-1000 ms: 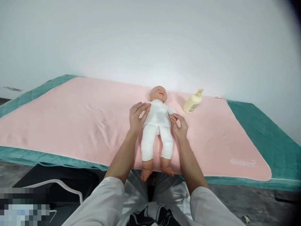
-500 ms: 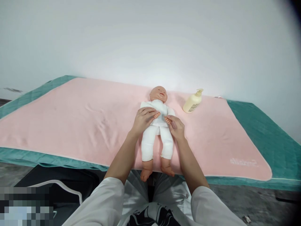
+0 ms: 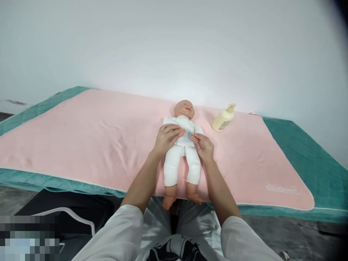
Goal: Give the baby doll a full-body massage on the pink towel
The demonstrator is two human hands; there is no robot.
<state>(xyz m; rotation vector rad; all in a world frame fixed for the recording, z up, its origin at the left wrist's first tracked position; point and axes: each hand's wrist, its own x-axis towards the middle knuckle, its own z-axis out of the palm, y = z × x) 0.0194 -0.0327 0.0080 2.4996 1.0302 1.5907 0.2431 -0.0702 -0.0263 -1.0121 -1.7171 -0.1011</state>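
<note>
A baby doll (image 3: pixel 185 141) in a white top and white trousers lies on its back on a pink mat (image 3: pixel 76 137). Its head points to the wall and its bare feet hang at the near edge. My left hand (image 3: pixel 167 137) is closed around the doll's hand on the left side, whose small fingers show past my fingertips. The doll's other hand is pinched between the thumb and fingers of my right hand (image 3: pixel 204 145). Both of the doll's hands are held over its belly. My palms hide parts of its lower arms.
A pale yellow pump bottle (image 3: pixel 223 119) stands on the mat, right of the doll's head. Beneath the mat is a green padded cover (image 3: pixel 307 148), against a white wall (image 3: pixel 174 47). A black object (image 3: pixel 81 203) with a white cord or strip is below the left edge.
Almost nothing differs. The whole view has shifted very slightly, and both my hands keep their hold on the doll's hands.
</note>
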